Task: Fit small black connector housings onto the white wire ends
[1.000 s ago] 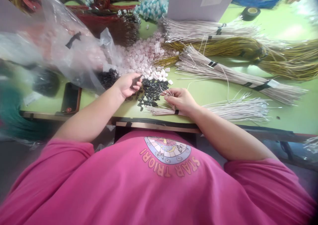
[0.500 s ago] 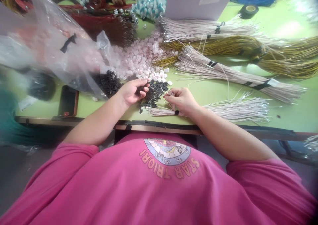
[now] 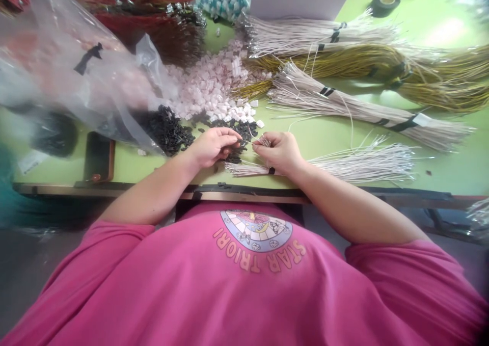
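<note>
My left hand is closed, thumb and fingers together and pointing right, over a pile of small black plastic connector pieces. Whatever it pinches is hidden by the fingers. Close beside it, my right hand is closed around the metal-tipped ends of a few thin white wires. Under that hand lies a bundle of white wires bound with black tape, with its short end poking out to the left. White connector housings are heaped just beyond the black pieces.
A clear plastic bag and a phone lie to the left. Further white wire bundles, yellow wires and a black tape roll are at the right. The table's edge runs in front of me.
My left hand has moved slightly right, its fingers reaching closer to my right hand. My right hand keeps its hold. The view has shifted a little, and another person's hand at the top has left it.
</note>
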`<action>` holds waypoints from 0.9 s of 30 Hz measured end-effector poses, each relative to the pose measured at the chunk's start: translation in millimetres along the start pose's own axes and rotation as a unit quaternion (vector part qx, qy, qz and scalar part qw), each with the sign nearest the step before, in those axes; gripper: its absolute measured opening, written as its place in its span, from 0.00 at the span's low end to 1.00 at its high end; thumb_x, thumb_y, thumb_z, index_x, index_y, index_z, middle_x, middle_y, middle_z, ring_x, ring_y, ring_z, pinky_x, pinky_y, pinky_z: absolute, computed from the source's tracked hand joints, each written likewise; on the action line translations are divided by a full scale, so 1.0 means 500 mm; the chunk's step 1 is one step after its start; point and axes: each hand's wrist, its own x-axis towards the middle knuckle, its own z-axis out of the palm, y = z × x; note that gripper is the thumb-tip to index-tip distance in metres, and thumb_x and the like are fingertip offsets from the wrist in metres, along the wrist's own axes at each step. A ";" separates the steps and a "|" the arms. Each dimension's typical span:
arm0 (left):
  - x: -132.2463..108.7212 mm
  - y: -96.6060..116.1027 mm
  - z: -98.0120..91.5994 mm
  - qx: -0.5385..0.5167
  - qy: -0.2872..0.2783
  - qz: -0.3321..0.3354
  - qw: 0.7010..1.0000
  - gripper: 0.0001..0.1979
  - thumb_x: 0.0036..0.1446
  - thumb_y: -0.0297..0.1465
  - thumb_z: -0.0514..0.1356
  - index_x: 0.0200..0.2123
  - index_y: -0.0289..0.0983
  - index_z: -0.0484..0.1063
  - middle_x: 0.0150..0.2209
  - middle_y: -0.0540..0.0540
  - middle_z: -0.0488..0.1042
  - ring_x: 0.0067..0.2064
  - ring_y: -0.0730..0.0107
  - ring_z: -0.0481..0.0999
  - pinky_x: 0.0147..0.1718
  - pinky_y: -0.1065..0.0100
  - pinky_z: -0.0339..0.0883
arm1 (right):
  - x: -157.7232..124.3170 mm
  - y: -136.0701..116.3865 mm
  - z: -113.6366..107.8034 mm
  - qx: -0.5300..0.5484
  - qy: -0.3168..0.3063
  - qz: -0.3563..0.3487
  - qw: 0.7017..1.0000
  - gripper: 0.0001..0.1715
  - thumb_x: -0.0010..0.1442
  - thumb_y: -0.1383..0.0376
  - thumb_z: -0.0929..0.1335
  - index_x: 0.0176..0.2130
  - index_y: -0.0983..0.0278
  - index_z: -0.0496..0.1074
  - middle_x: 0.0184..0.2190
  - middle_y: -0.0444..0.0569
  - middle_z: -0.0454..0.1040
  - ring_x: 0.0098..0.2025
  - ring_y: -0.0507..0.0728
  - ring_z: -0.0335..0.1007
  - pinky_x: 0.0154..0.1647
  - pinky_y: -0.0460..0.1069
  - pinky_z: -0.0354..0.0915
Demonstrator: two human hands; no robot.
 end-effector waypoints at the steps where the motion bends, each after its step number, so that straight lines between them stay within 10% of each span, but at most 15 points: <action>1: 0.000 -0.001 0.000 0.005 0.001 0.005 1.000 0.02 0.50 0.25 0.59 0.30 0.34 0.70 0.23 0.50 0.70 0.17 0.85 0.60 0.14 0.78 0.47 | 0.000 0.000 0.000 -0.001 0.002 -0.001 1.000 0.13 0.45 0.60 0.67 0.21 0.69 0.69 0.16 0.42 0.60 0.22 0.47 0.52 0.23 0.44 0.52; 18: -0.002 -0.001 -0.001 0.014 -0.007 0.025 1.000 0.06 0.46 0.26 0.63 0.30 0.32 0.70 0.22 0.50 0.70 0.16 0.85 0.59 0.14 0.78 0.46 | 0.000 0.004 0.008 -0.050 0.031 -0.056 0.997 0.15 0.47 0.62 0.64 0.16 0.66 0.58 0.14 0.40 0.53 0.21 0.46 0.51 0.24 0.44 0.51; 27: 0.004 -0.023 0.007 0.169 0.042 0.142 0.974 0.09 0.45 0.32 0.64 0.29 0.32 0.73 0.24 0.48 0.73 0.21 0.81 0.65 0.23 0.74 0.60 | 0.001 0.016 0.016 -0.083 0.036 -0.086 0.992 0.17 0.50 0.61 0.64 0.16 0.66 0.57 0.15 0.39 0.51 0.21 0.46 0.49 0.22 0.43 0.49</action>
